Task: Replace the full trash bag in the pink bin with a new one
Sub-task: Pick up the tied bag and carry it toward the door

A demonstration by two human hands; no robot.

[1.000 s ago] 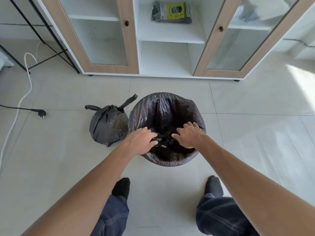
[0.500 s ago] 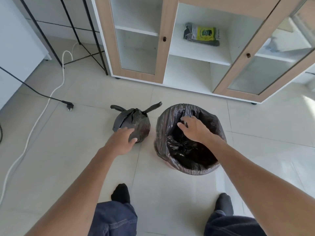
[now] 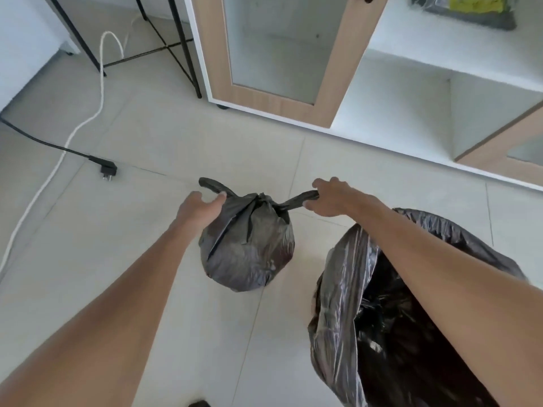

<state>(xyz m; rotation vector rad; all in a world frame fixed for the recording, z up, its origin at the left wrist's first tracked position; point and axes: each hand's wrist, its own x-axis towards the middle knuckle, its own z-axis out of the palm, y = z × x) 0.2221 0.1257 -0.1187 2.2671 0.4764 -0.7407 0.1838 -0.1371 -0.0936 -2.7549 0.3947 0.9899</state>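
Note:
A tied, full black trash bag [image 3: 249, 251] sits on the tiled floor in the middle of the view. My right hand [image 3: 335, 198] grips the bag's right tie ear. My left hand [image 3: 199, 208] lies at the bag's left shoulder, fingers and thumb spread around the base of the left ear; whether it grips is unclear. The bin [image 3: 346, 304] stands at the lower right, lined with a fresh black bag whose rim is folded over the top; its pink wall is hidden by the plastic.
A cabinet [image 3: 264, 98] with open wood-framed glass doors stands behind, a pack of bags [image 3: 470, 7] on its shelf. A black plug [image 3: 107, 168] with its cable and a white cord [image 3: 73, 130] lie on the floor at left. Black metal legs [image 3: 182, 45] rise at upper left.
Both hands left the bin's liner. The left went to the tied bag first, then the right crossed over and took its right ear. The view swung left and closer.

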